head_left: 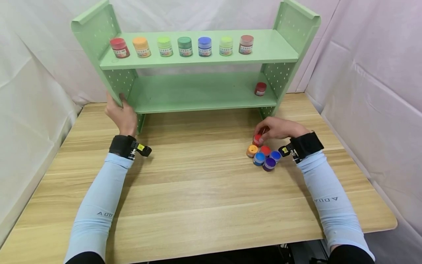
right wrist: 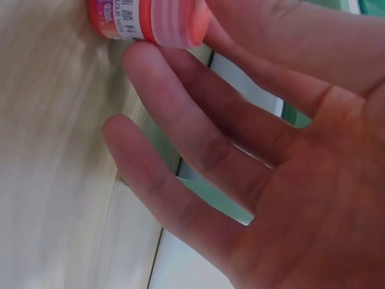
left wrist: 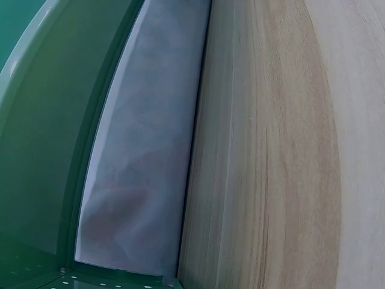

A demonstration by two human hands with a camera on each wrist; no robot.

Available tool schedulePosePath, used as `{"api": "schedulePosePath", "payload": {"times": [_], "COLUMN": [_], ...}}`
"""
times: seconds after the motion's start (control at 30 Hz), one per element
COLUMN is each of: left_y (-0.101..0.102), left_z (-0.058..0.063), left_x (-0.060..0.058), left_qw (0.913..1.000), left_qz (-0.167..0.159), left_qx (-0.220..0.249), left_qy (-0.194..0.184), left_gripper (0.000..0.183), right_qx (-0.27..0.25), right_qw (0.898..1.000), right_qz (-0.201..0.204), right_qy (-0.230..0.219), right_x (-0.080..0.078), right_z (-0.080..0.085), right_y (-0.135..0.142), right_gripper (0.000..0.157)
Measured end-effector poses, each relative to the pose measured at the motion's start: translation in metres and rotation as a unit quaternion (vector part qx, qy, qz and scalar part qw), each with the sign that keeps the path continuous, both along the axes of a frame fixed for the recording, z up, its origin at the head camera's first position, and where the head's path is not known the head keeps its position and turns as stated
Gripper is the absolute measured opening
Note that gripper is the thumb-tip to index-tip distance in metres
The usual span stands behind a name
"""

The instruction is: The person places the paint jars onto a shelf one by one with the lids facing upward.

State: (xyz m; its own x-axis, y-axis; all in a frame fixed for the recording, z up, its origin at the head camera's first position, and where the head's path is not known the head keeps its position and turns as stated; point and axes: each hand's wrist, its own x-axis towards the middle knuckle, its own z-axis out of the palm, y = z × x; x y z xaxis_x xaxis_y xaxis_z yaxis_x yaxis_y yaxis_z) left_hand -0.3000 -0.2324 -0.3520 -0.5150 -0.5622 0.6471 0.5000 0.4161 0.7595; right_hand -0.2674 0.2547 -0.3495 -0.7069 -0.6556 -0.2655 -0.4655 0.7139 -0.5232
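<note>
My left hand (head_left: 122, 114) grips the lower left side panel of a green two-tier shelf (head_left: 184, 91), thumb on the inner face. That hand is out of the left wrist view. At the right, my right hand (head_left: 278, 128) pinches a small red paint jar (head_left: 256, 140) by thumb and fingertips. In the right wrist view the same jar (right wrist: 147, 21) shows its label and clear lid, the other fingers spread below it. Just in front stand an orange jar (head_left: 252, 150), a second red jar (head_left: 265, 150), blue jars (head_left: 259, 158) and a purple jar (head_left: 269, 164).
Several paint jars in a row, among them a green jar (head_left: 185, 47), stand on the upper shelf board. A dark red jar (head_left: 260, 89) stands at the right of the lower board. The wooden table (head_left: 184, 190) lies beneath, with white cloth (head_left: 369, 91) around it.
</note>
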Motion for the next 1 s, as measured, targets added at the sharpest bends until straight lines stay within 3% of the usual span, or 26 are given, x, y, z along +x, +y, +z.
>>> {"api": "schedulePosePath", "payload": {"times": [0.43, 0.7, 0.8, 1.0], "left_y": [-0.002, 0.013, 0.017, 0.017], "left_z": [-0.002, 0.013, 0.017, 0.019], "left_x": [-0.003, 0.015, 0.021, 0.024], "left_qw": [1.0, 0.9999, 0.9999, 0.9999], "left_qz": [0.0, 0.006, 0.003, 0.001], "left_qx": [-0.007, 0.003, 0.009, 0.012], "left_qy": [0.006, 0.01, 0.005, 0.0], "left_gripper": [0.035, 0.035, 0.035, 0.035], "right_qx": [-0.003, 0.01, 0.002, -0.013], "right_qw": [0.997, 0.992, 0.992, 0.997], "right_qz": [-0.055, -0.09, -0.087, -0.038], "right_qy": [0.05, 0.091, 0.09, 0.067], "right_x": [-0.004, -0.005, -0.005, -0.005], "right_z": [-0.007, -0.009, -0.009, -0.01], "right_y": [0.009, 0.011, 0.013, 0.019], "right_gripper": [0.019, 0.018, 0.025, 0.044]}}
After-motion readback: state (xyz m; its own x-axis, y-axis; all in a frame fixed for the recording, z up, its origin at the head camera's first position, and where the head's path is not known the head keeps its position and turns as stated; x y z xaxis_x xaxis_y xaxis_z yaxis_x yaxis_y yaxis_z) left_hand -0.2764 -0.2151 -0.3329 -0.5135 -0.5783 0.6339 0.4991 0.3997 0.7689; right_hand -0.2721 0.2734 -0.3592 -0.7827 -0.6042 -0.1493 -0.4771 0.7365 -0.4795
